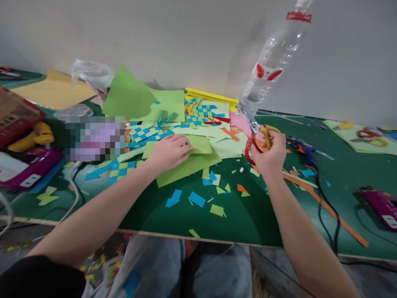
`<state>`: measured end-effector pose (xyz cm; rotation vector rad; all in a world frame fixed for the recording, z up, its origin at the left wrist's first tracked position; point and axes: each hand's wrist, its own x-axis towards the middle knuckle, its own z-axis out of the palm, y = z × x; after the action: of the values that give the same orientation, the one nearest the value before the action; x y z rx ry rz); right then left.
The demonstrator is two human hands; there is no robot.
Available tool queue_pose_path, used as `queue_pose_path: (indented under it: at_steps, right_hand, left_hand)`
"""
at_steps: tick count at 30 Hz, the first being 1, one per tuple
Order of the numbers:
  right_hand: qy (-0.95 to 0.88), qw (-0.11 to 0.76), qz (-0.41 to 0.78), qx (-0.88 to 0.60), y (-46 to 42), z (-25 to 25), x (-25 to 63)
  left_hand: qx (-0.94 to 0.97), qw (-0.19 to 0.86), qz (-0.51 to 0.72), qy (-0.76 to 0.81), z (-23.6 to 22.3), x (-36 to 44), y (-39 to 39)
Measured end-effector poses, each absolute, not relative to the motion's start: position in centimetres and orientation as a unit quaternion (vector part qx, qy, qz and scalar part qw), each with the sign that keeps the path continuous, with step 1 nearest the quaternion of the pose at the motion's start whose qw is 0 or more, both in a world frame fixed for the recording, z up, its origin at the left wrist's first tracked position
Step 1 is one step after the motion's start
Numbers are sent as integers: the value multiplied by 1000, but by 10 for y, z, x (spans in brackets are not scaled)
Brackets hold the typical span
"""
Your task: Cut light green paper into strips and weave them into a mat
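Observation:
My left hand (170, 153) is on a folded piece of light green paper (203, 145), its fingers curled over the paper. Beneath it lies a larger green sheet (173, 176). In my right hand (273, 155) is a pair of scissors (254, 130) with one red and one yellow handle loop. The blades point up and away, raised above the paper and apart from it; they look closed. Woven blue-and-green paper strips (142, 134) lie beyond my left hand. Small blue and green scraps (197, 199) are scattered nearer to me.
A clear plastic bottle (273, 62) stands tilted at the wall. A blue glue gun (302, 150) with a black cord lies right of my right hand. Purple devices (37, 165) and a cardboard box (18, 116) are at left. More scissors (369, 134) lie far right.

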<state>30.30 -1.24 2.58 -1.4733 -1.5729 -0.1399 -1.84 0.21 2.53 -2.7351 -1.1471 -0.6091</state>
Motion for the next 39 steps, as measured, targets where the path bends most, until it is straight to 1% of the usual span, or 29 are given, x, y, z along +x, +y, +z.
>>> queue_pose_path:
  at_steps: [1, 5, 10, 14, 17, 25, 31, 39]
  right_hand:
    - [-647, 470, -50, -599, -12, 26, 303]
    - [-687, 439, -25, -579, -11, 27, 304]
    - [-769, 312, -6, -558, -14, 29, 308]
    - [-816, 197, 72, -539, -16, 30, 312]
    - [-822, 146, 110, -539, -16, 31, 316]
    - [-837, 124, 133, -517, -16, 34, 322]
    - [-841, 109, 135, -512, -15, 34, 322]
    - [-836, 119, 139, -517, -14, 33, 327]
  left_hand:
    - [-908, 41, -177, -378, 24, -17, 2]
    - [-897, 3, -157, -414, 21, -15, 4]
    - [-899, -41, -109, -423, 11, -19, 12]
    - [-906, -52, -86, -412, 7, -20, 16]
    - [-901, -36, -83, -424, 10, -19, 15]
    - [-896, -13, -101, -433, 13, -18, 13]
    - [-909, -56, -99, -401, 9, -14, 16]
    - [-921, -91, -78, -371, 2, -15, 20]
